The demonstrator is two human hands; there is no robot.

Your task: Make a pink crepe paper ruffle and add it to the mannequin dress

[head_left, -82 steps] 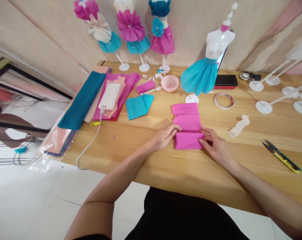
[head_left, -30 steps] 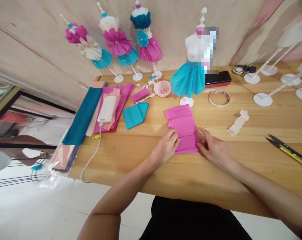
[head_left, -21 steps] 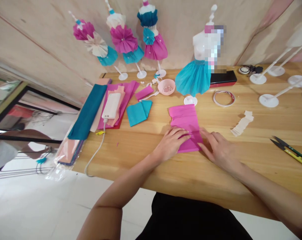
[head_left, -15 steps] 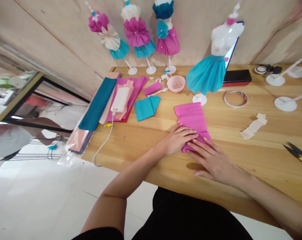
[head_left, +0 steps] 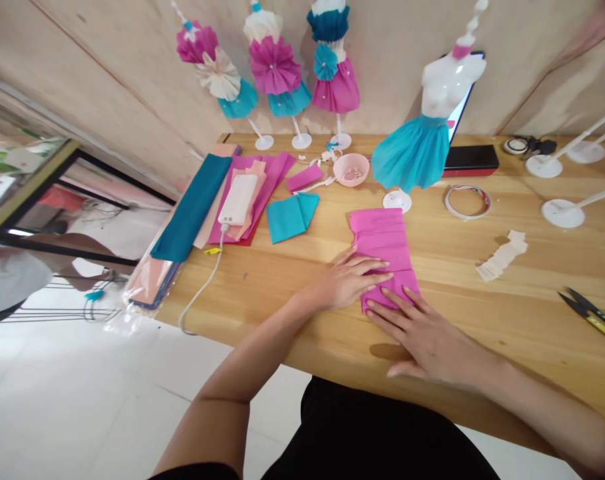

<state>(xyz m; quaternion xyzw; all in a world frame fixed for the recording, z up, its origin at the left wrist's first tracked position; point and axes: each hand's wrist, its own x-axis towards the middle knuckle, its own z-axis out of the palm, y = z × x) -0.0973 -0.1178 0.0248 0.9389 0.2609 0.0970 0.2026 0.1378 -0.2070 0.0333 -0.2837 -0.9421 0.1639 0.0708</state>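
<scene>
A creased strip of magenta crepe paper [head_left: 382,233] lies flat on the wooden table [head_left: 302,333] in front of me. My left hand [head_left: 347,280] rests on its left side, fingers stretched out across the paper. On the lower right part of the strip lies my right hand [head_left: 422,333], palm down with fingers spread and the thumb apart on the wood. Beyond the strip stands a white mannequin [head_left: 445,87] wearing a turquoise paper skirt [head_left: 412,153]. Folded turquoise paper [head_left: 289,217] sits to the left of the magenta strip.
Yellow-handled thread snips [head_left: 589,313] and a cream paper strip [head_left: 502,255] lie at right, near a tape roll [head_left: 467,201]. A pink bowl [head_left: 351,170] holds small beads. Left are stacked papers [head_left: 192,207] and a white power bank [head_left: 239,200] with cable. Dressed mannequins [head_left: 275,67] line the wall.
My right hand has shifted slightly down and left, fingers more spread, uncovering more of the strip's lower part. My left hand stays on the paper. The whole view has shifted slightly.
</scene>
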